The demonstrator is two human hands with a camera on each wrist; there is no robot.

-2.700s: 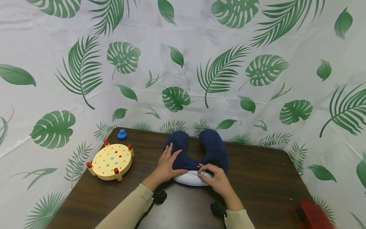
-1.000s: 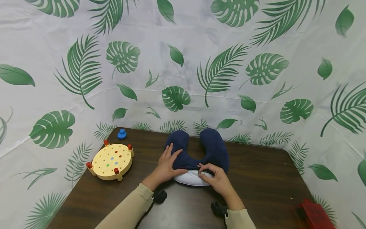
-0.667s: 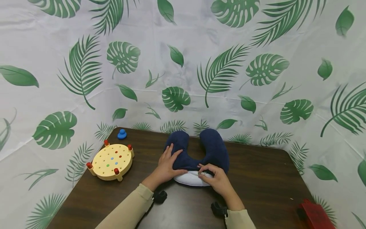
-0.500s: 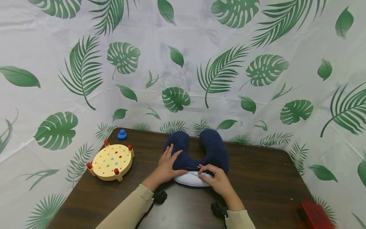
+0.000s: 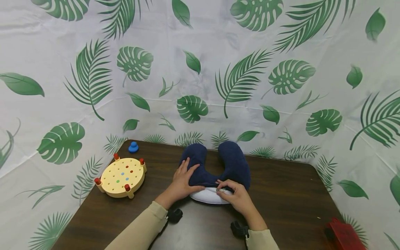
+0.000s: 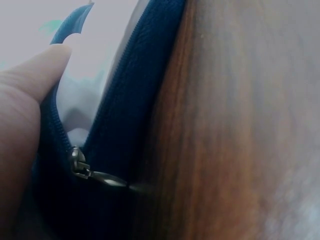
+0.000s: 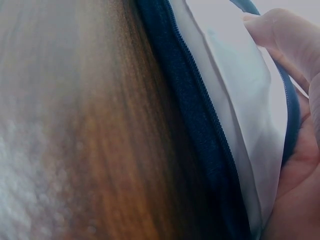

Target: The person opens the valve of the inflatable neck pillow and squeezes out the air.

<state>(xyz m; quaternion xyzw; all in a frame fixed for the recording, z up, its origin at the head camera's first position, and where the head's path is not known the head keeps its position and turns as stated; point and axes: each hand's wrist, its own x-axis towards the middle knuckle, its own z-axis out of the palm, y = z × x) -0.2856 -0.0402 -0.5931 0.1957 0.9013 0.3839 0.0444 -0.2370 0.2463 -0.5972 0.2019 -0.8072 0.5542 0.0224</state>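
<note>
- A navy neck pillow (image 5: 235, 163) is set on the surface (image 5: 281, 194), white lining (image 5: 204, 196) bared at the zipper (image 6: 77, 162).
- Left hand (image 5: 182, 180) is laid across it, fingers spread apart; steady pressure is advised.
- Right hand (image 5: 236, 195) is held at the lining, fingers curled; whether anything is pinched cannot be told.
- Lining is best held clear of the zipper.

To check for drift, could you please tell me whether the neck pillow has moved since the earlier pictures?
No, the neck pillow shows no visible shift against the table in the head view.
</note>
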